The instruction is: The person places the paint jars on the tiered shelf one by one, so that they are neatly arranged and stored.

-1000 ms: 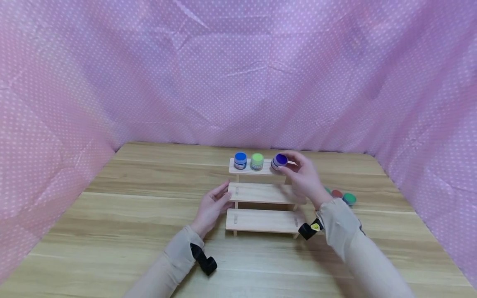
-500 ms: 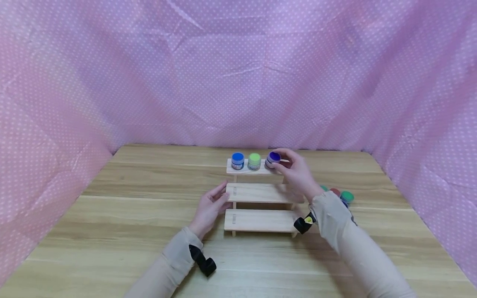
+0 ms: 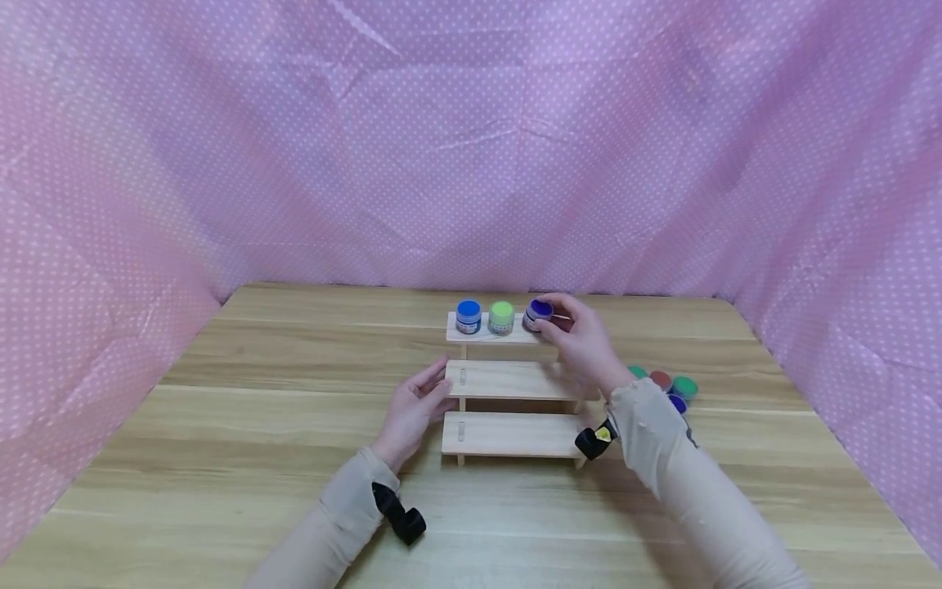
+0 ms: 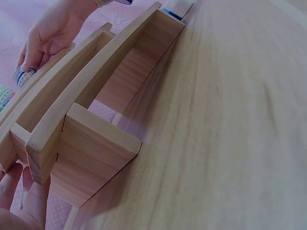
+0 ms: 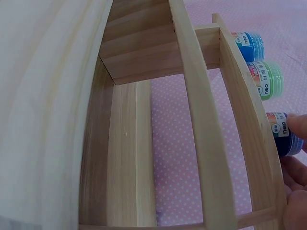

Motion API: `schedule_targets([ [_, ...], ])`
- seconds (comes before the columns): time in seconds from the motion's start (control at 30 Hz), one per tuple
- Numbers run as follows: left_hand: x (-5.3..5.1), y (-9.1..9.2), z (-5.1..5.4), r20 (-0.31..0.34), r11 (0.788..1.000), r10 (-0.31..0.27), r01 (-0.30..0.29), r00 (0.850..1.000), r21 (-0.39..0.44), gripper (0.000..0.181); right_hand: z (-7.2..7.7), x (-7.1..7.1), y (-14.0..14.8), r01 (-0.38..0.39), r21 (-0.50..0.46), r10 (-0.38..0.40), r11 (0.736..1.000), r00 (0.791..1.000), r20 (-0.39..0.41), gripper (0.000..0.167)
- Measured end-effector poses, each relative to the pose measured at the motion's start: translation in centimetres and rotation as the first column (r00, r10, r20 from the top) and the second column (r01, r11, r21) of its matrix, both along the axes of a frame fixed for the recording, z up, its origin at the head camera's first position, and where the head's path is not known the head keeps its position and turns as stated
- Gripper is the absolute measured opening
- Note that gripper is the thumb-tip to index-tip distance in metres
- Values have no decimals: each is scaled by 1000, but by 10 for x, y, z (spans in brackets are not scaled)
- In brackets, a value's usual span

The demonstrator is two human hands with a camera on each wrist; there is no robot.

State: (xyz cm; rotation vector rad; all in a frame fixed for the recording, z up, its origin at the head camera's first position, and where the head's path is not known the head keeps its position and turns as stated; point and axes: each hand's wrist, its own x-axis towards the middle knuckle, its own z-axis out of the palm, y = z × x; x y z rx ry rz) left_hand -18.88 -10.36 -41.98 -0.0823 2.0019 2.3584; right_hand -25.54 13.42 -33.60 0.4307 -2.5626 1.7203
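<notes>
A three-tier wooden display stand sits on the table. On its top tier a blue-lidded paint jar and a light-green-lidded paint jar stand upright, side by side. To the right of them, a dark purple paint jar is at the tier's surface, pinched between thumb and fingers of my right hand. My left hand holds the left end of the middle tier, thumb in front; the left wrist view shows its fingers against the wood. The right hand hides the top tier's right end.
Several more paint jars, with green, red and blue-purple lids, stand on the table right of the stand, partly behind the right forearm. The middle and bottom tiers carry nothing visible. A pink dotted cloth surrounds the wooden table.
My right hand has shifted slightly left with the purple jar, which has gone from tilted to nearly upright on the top tier. The left hand keeps its place on the stand.
</notes>
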Motion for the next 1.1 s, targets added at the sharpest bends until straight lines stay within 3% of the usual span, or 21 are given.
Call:
schedule_targets([
  [0.27,0,0,2,-10,1000,-1,0,1000,-13,48,-4,-1,-2,-14,-29,14,999,1000,2,36],
  [0.63,1,0,2,-15,1000,4,-4,1000,-23,48,-6,0,-4,-9,13,10,1000,997,-79,32],
  [1.1,1,0,2,-14,1000,0,0,1000,-8,48,-4,0,1,-62,30,63,998,996,-55,38],
])
